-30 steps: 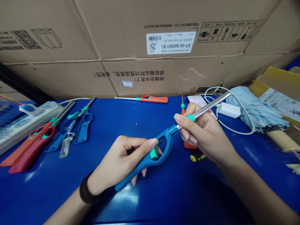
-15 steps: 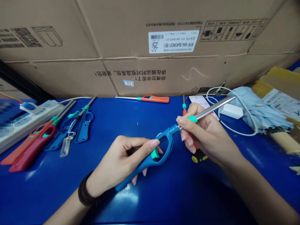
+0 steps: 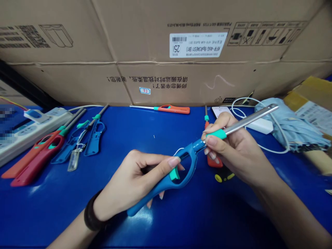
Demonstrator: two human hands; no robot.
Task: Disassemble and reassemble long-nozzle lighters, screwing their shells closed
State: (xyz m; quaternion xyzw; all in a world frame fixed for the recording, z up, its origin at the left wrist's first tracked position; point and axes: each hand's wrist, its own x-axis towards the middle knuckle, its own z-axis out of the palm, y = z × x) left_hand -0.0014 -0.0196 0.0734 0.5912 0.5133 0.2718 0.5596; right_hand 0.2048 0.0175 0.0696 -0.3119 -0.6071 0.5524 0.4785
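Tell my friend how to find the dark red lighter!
Look at the blue table and find the long white power strip at its left side. Just right of it, an orange lighter and the dark red lighter lie side by side. Yours is farther from the strip, and its handle is deep red, not orange.

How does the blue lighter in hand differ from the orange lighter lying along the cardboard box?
The blue lighter is held between the left hand and right hand; the orange lighter lies on the table. The blue lighter's green collar sits apart from its handle; the orange lighter's meets its handle. Both have a metal tube.
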